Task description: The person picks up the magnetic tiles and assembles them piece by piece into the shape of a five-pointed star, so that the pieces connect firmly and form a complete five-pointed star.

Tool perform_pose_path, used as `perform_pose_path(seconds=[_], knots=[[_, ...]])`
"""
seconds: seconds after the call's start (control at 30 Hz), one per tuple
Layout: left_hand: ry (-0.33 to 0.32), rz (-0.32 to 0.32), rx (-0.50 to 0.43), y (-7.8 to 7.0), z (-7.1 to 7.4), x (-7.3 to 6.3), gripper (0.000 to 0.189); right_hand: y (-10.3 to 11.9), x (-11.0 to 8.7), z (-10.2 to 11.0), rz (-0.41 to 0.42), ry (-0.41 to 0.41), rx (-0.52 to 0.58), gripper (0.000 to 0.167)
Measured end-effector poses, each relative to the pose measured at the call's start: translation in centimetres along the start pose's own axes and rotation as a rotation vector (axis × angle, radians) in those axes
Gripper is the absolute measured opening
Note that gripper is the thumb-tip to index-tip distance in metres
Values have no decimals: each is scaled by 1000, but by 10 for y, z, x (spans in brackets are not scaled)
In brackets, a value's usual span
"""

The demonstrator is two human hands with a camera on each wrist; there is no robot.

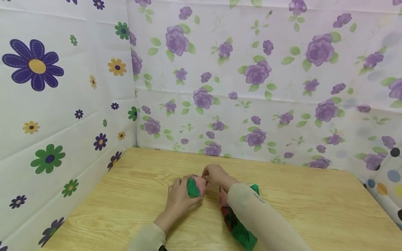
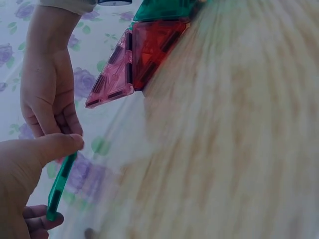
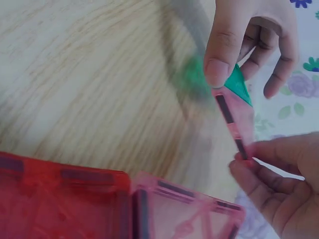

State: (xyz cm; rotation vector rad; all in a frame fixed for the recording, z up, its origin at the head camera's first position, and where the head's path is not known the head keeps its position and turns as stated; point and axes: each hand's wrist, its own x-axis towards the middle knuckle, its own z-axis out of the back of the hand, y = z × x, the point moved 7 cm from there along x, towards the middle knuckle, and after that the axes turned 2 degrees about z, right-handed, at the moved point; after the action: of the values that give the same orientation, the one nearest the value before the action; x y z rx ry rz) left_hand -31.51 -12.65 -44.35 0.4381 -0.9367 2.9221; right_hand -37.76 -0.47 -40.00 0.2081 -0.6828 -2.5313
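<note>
My left hand (image 1: 179,196) grips a green magnetic tile (image 1: 193,188) that meets a pink magnetic tile (image 1: 201,183), held above the wooden table. Seen edge-on in the left wrist view, the green tile (image 2: 61,186) sits between the thumb and curled fingers. At the far corner of the pink tile (image 3: 243,119), my right hand (image 3: 279,181) pinches with thumb and fingertips. Under the right forearm lies a joined group of tiles: a green tile (image 1: 245,235), a red tile (image 2: 152,47) and a pink triangular tile (image 2: 112,74). The sleeve partly hides this group in the head view.
The wooden table (image 1: 125,209) runs to a back wall of purple-flowered cloth (image 1: 232,118). Another flowered cloth (image 1: 75,139) borders it on the left. At the right edge hangs a dotted cloth (image 1: 386,177).
</note>
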Motion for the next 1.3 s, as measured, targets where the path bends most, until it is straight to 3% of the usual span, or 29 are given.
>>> perform_pose_path(seconds=[0.13, 0.33, 0.43, 0.57, 0.7, 1.0, 1.3], knots=[[20, 8, -138, -6, 5, 0, 85, -1, -2, 13, -30, -35, 137, 10], [134, 42, -457, -11, 12, 2, 71, -5, -6, 29, -30, -20, 245, 13], [163, 101, -574, -10, 17, 3, 58, -5, -9, 36, 0, -1, 284, 15], [151, 212, -696, -7, 22, 4, 46, -2, -15, 44, 44, 37, 330, 16], [175, 268, -818, -6, 25, 2, 37, 4, -22, 49, 86, 80, 340, 17], [429, 223, -912, -13, 18, -9, 19, 10, -35, 54, 142, 179, 316, 16], [468, 213, -970, -15, 2, -27, 20, 6, -44, 47, 138, 267, 355, 17]])
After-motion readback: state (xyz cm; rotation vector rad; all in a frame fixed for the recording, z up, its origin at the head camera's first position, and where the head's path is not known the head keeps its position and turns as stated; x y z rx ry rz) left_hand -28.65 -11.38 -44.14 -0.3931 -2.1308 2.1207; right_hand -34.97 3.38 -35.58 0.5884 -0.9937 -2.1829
